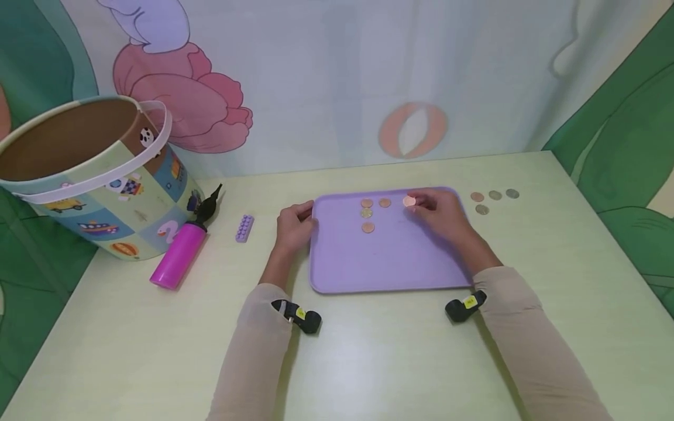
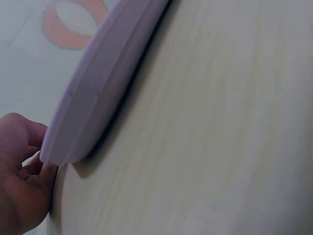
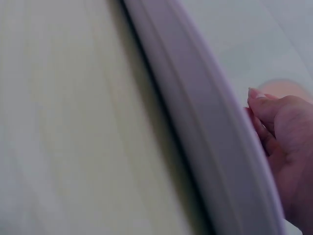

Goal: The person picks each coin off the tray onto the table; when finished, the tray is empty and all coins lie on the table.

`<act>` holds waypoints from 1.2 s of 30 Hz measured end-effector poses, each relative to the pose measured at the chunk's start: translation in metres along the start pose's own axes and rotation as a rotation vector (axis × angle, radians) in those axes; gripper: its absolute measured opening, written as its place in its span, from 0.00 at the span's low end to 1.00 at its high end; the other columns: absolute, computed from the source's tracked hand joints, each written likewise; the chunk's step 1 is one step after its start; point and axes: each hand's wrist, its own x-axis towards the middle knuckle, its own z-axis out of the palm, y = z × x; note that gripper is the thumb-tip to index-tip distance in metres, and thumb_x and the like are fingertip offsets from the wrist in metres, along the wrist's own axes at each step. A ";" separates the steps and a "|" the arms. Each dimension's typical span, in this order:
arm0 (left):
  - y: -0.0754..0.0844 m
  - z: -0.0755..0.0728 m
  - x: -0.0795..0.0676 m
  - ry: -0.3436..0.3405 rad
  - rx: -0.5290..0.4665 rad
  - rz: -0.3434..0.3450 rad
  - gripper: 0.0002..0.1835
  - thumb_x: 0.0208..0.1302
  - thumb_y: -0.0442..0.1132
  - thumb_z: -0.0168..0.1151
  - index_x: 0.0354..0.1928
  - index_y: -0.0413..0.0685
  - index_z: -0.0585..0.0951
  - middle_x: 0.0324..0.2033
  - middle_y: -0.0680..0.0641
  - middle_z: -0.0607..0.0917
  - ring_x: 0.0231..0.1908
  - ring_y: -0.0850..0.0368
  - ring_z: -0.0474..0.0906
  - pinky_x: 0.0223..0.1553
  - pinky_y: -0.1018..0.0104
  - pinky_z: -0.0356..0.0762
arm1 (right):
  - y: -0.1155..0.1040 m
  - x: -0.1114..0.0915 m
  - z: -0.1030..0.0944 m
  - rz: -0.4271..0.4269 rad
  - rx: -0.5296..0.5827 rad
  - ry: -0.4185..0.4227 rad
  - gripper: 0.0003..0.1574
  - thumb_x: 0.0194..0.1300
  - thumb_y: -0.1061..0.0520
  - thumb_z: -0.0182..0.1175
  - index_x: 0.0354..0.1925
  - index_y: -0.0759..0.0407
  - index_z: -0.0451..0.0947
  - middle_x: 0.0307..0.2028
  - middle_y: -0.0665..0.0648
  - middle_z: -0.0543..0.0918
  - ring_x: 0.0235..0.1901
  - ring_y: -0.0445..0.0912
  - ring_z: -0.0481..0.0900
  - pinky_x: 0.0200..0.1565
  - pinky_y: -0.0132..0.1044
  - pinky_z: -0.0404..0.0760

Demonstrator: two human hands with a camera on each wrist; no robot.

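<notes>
Overall, head view: the purple tray [image 1: 389,263] rests on the worktop [image 1: 389,356], long axis running left to right, one of the two hands at each side. Left hand [image 1: 295,227] grips the left rim, toward the far corner. Right hand [image 1: 439,213] reaches over the tray's far right part, thumb and fingers pinching one copper coin [image 1: 409,201]. Key relation: the pinched coin lies just left of the right fingertips, near the far rim, and roughly in line with the far row of the loose coins [image 1: 367,227], four in number, which lie on the tray to its left. Those four form a column of three with one more beside its far end; the pinched coin is to the right of that one, apart from it. Whether it touches the tray surface cannot be told. Right hand is clearly the nearer to it; left hand is across the loose coins. Four outlying coins [image 1: 481,209] lie on the worktop, right of the tray. Left wrist view: fingers are bent about the tray's corner edge, worktop alongside; no coin visible. Right wrist view: the tray's side wall crosses the picture, the hand beyond it with thumb and finger drawn together; the coin cannot be made out from this side.
</notes>
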 end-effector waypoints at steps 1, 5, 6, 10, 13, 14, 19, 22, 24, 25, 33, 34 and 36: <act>0.000 0.000 0.000 -0.002 0.000 0.000 0.26 0.64 0.29 0.56 0.66 0.39 0.77 0.62 0.37 0.82 0.63 0.46 0.80 0.67 0.58 0.79 | 0.001 0.000 -0.001 -0.007 0.003 0.005 0.20 0.64 0.68 0.67 0.54 0.73 0.82 0.41 0.73 0.86 0.31 0.26 0.75 0.38 0.13 0.73; 0.002 -0.001 0.001 0.004 -0.002 -0.007 0.27 0.64 0.29 0.56 0.66 0.40 0.77 0.62 0.37 0.82 0.62 0.46 0.80 0.67 0.58 0.79 | -0.001 -0.001 -0.006 -0.025 0.011 0.019 0.21 0.63 0.68 0.67 0.54 0.74 0.81 0.40 0.74 0.85 0.31 0.24 0.73 0.37 0.13 0.73; 0.002 -0.001 0.001 0.005 -0.003 -0.008 0.27 0.64 0.29 0.56 0.66 0.40 0.77 0.61 0.37 0.83 0.62 0.46 0.80 0.67 0.58 0.79 | -0.002 -0.002 -0.007 -0.018 0.009 0.022 0.21 0.63 0.67 0.67 0.54 0.74 0.81 0.40 0.74 0.85 0.31 0.24 0.73 0.37 0.13 0.73; 0.004 -0.002 0.003 0.001 -0.008 0.006 0.27 0.64 0.28 0.57 0.66 0.39 0.77 0.61 0.37 0.82 0.62 0.46 0.80 0.67 0.59 0.79 | -0.004 -0.003 -0.011 0.025 0.002 0.040 0.21 0.64 0.66 0.67 0.55 0.72 0.81 0.40 0.72 0.84 0.31 0.27 0.73 0.36 0.14 0.72; 0.007 -0.002 0.003 -0.001 -0.006 0.009 0.27 0.63 0.29 0.58 0.66 0.40 0.77 0.62 0.37 0.82 0.63 0.46 0.80 0.67 0.60 0.78 | -0.005 -0.003 -0.017 0.054 -0.011 0.047 0.21 0.65 0.66 0.66 0.56 0.71 0.81 0.41 0.71 0.84 0.31 0.27 0.73 0.35 0.14 0.72; 0.008 -0.002 0.003 0.000 -0.005 0.007 0.27 0.63 0.29 0.58 0.66 0.40 0.77 0.62 0.38 0.82 0.63 0.47 0.80 0.68 0.60 0.78 | -0.006 -0.003 -0.019 0.057 -0.013 0.047 0.21 0.65 0.66 0.66 0.56 0.71 0.81 0.41 0.71 0.85 0.31 0.27 0.73 0.35 0.14 0.72; 0.007 -0.001 0.002 0.001 0.001 -0.013 0.26 0.65 0.29 0.57 0.67 0.41 0.77 0.62 0.38 0.82 0.64 0.47 0.79 0.69 0.59 0.77 | -0.007 -0.008 -0.026 0.060 -0.037 0.040 0.22 0.65 0.64 0.67 0.57 0.69 0.81 0.43 0.72 0.85 0.32 0.27 0.73 0.36 0.13 0.71; 0.004 0.000 0.002 -0.002 0.003 -0.017 0.26 0.66 0.29 0.57 0.67 0.40 0.77 0.63 0.38 0.82 0.64 0.46 0.79 0.68 0.59 0.77 | -0.003 -0.012 -0.030 0.074 -0.057 0.039 0.23 0.66 0.63 0.67 0.58 0.69 0.80 0.43 0.71 0.85 0.32 0.28 0.74 0.35 0.14 0.71; 0.002 0.001 0.002 -0.005 0.000 -0.013 0.26 0.66 0.29 0.56 0.67 0.40 0.77 0.63 0.37 0.82 0.64 0.46 0.79 0.68 0.59 0.77 | 0.000 -0.013 -0.033 0.082 -0.070 0.043 0.23 0.66 0.63 0.67 0.58 0.68 0.80 0.42 0.70 0.85 0.32 0.28 0.73 0.35 0.14 0.71; 0.002 0.001 0.002 -0.005 0.001 -0.010 0.26 0.66 0.29 0.56 0.67 0.40 0.77 0.62 0.37 0.82 0.64 0.46 0.79 0.68 0.59 0.78 | 0.001 -0.014 -0.034 0.088 -0.073 0.046 0.22 0.66 0.63 0.66 0.58 0.68 0.81 0.42 0.69 0.85 0.32 0.27 0.73 0.34 0.14 0.71; 0.001 -0.001 -0.001 0.000 0.005 -0.017 0.26 0.65 0.28 0.57 0.67 0.41 0.77 0.63 0.38 0.81 0.64 0.46 0.79 0.68 0.59 0.78 | 0.008 -0.020 -0.049 0.142 -0.077 0.041 0.24 0.68 0.60 0.66 0.60 0.66 0.80 0.44 0.67 0.85 0.33 0.29 0.74 0.35 0.15 0.73; 0.001 -0.001 -0.001 -0.001 0.005 -0.013 0.26 0.66 0.28 0.57 0.67 0.41 0.77 0.63 0.38 0.81 0.64 0.46 0.79 0.68 0.59 0.77 | 0.009 -0.021 -0.052 0.154 -0.085 0.041 0.24 0.68 0.60 0.66 0.61 0.65 0.79 0.45 0.68 0.85 0.34 0.30 0.74 0.35 0.15 0.73; 0.001 0.000 -0.001 -0.003 0.005 -0.008 0.26 0.66 0.29 0.57 0.67 0.40 0.77 0.63 0.37 0.81 0.64 0.46 0.79 0.68 0.58 0.77 | 0.011 -0.024 -0.059 0.185 -0.101 0.040 0.25 0.70 0.58 0.64 0.62 0.63 0.78 0.49 0.67 0.84 0.36 0.32 0.74 0.35 0.15 0.73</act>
